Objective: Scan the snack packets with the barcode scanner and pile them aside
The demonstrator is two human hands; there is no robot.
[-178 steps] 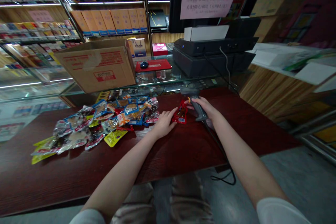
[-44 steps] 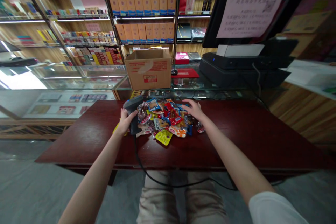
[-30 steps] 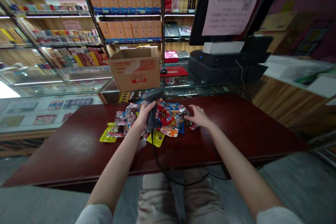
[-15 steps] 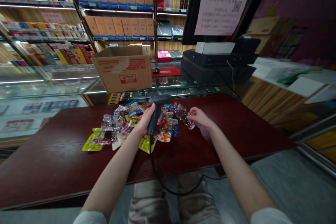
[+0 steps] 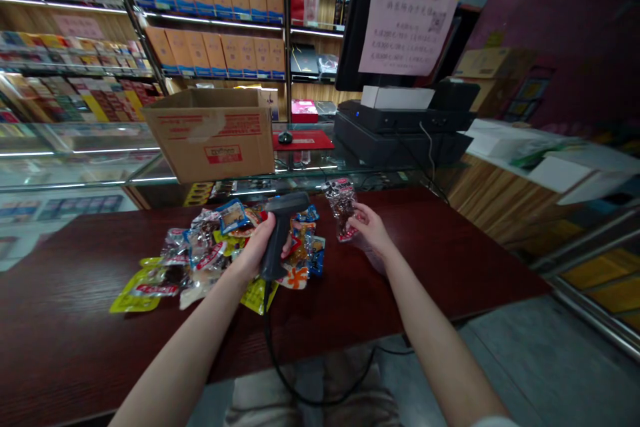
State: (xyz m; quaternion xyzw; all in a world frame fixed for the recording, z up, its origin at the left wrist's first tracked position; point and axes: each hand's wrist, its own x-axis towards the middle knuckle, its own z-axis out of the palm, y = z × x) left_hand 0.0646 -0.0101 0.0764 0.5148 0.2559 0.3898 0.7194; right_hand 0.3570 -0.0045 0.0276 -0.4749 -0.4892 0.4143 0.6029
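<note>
My left hand (image 5: 256, 247) is wrapped round the grip of a dark barcode scanner (image 5: 276, 240), its head pointing up and to the right, its cable hanging off the table's front edge. Beneath and around it lies a pile of small snack packets (image 5: 203, 247), with yellow, blue, clear and red wrappers. To the right of the pile, my right hand (image 5: 369, 228) pinches the lower end of a clear snack packet (image 5: 341, 203) with dark contents and red print. That packet stands tilted up, apart from the pile. Some packets are hidden behind my left hand and the scanner.
Beyond the dark red wooden table (image 5: 425, 267) stands an open cardboard box (image 5: 215, 137) on a glass counter. A monitor with a paper sign (image 5: 407, 30) rises above a black cash drawer (image 5: 395, 140). Stocked shelves line the back; a wooden-sided counter (image 5: 500, 190) stands right.
My right hand has lifted the clear packet off the pile and tilted it upright. The camera view has shifted, so the table and pile appear farther left and lower. The scanner stays in my left hand.
</note>
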